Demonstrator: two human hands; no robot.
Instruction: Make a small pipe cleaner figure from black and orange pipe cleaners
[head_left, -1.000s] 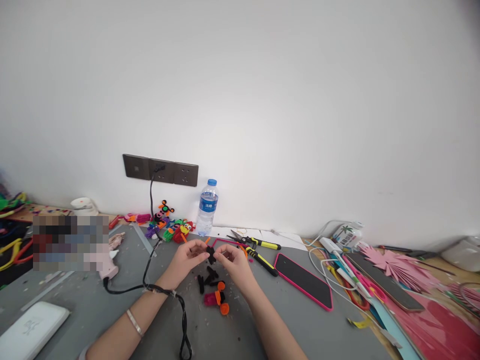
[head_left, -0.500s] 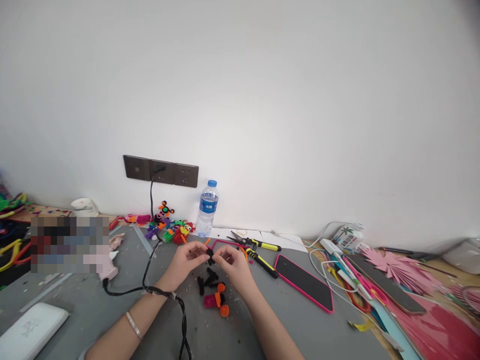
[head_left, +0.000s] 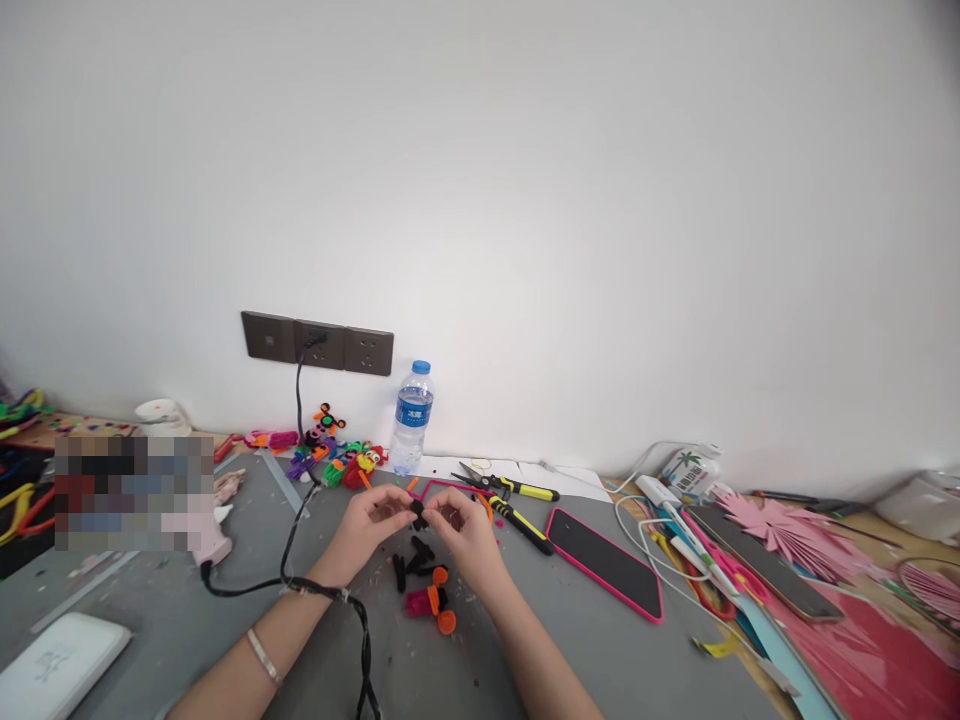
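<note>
Between the fingertips of both hands is a small black fuzzy piece (head_left: 418, 514), which looks like bent pipe cleaner. My left hand (head_left: 379, 525) pinches it from the left, and my right hand (head_left: 459, 525) pinches its right side. Just below them on the grey mat lie several short black fuzzy pieces (head_left: 420, 552). Nearer to me is a small pink, black and orange fuzzy figure part (head_left: 424, 601). Behind the hands, a pink pipe cleaner (head_left: 435, 485) and short orange pieces (head_left: 412, 484) show in part.
Yellow-black pliers (head_left: 517, 515) and scissors (head_left: 525, 490) lie right of my hands, near a pink-cased phone (head_left: 604, 565). A water bottle (head_left: 413, 420) stands by the wall beside fuzzy figures (head_left: 364, 462). A black cable (head_left: 361, 620) crosses my left forearm. A white power bank (head_left: 64, 660) lies left.
The view has shifted slightly, so everything sits a little further left. Both hands keep their pinch on the black piece, with hardly any movement.
</note>
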